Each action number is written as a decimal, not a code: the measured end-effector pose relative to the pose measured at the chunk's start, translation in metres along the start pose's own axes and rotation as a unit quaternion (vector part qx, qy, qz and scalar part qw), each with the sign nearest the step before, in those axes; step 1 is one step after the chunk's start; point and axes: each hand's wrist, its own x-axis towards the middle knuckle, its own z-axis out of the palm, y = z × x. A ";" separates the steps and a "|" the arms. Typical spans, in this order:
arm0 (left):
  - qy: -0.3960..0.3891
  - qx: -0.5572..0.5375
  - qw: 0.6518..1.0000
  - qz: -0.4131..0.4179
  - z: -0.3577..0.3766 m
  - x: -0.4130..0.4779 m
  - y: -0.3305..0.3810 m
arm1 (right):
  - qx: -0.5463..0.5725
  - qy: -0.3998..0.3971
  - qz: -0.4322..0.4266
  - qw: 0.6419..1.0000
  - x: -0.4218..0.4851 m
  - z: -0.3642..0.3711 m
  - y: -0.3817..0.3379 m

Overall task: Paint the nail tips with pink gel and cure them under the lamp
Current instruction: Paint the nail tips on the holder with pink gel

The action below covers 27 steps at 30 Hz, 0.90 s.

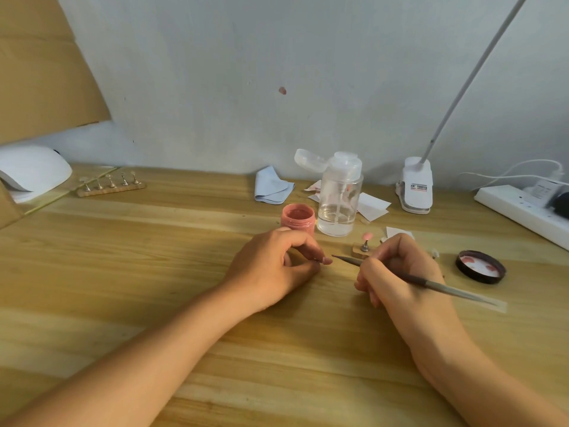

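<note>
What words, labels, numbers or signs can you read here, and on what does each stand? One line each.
Sticker on the white clip lamp's base: too blurred to read.
Label on the adapter in the power strip: too small to read.
Nothing else shows text; no quote possible.

Fingers [309, 248] curled, left hand [271, 268] and right hand [398, 274] rest close.

The table [138, 248] lies bare across the left and near side; farther back the jar [298, 219], bottle [339, 198], small stand [361, 249] and lid [481, 266] crowd the middle and right
</note>
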 end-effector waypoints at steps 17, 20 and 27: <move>0.013 0.009 1.000 0.015 0.001 0.000 -0.001 | -0.037 -0.012 0.008 0.999 0.001 0.001 0.002; 0.015 0.012 1.000 0.017 0.001 0.000 -0.002 | -0.040 -0.009 0.006 0.999 0.001 0.001 0.003; 0.017 0.017 1.000 0.018 0.001 0.000 -0.002 | -0.063 -0.009 0.000 0.998 0.002 0.000 0.004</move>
